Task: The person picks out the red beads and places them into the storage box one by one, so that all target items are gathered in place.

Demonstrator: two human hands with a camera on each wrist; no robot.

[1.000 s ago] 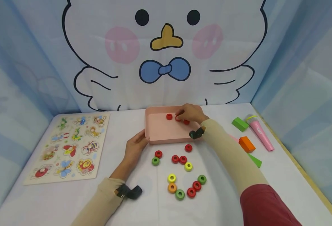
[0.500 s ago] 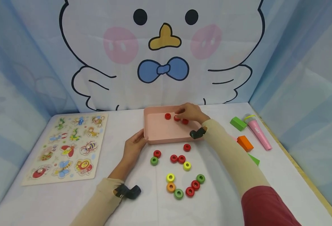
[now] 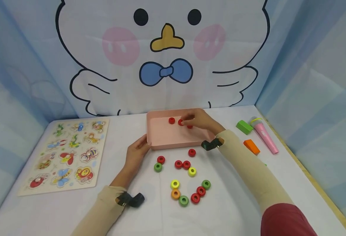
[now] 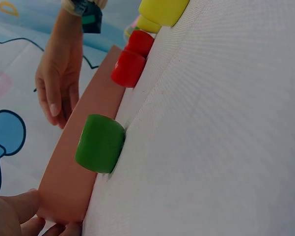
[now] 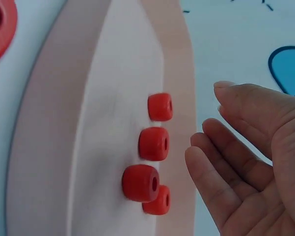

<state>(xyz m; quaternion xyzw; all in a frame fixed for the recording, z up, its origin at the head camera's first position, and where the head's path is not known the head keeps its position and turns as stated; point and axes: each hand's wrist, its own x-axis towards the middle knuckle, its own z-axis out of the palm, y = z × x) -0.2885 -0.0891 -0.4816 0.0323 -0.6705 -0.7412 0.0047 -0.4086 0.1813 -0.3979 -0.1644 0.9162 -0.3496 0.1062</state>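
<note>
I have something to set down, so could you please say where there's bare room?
Bare table lies between the puzzle board and left hand; the left end of the tray is free. Crowded: before the tray, with beads.

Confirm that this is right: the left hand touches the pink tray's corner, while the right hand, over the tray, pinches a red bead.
Not quite: the right hand pinches nothing. The right wrist view shows it apart from the red beads, which sit in the pink tray. The left hand does touch the tray's corner.
</note>
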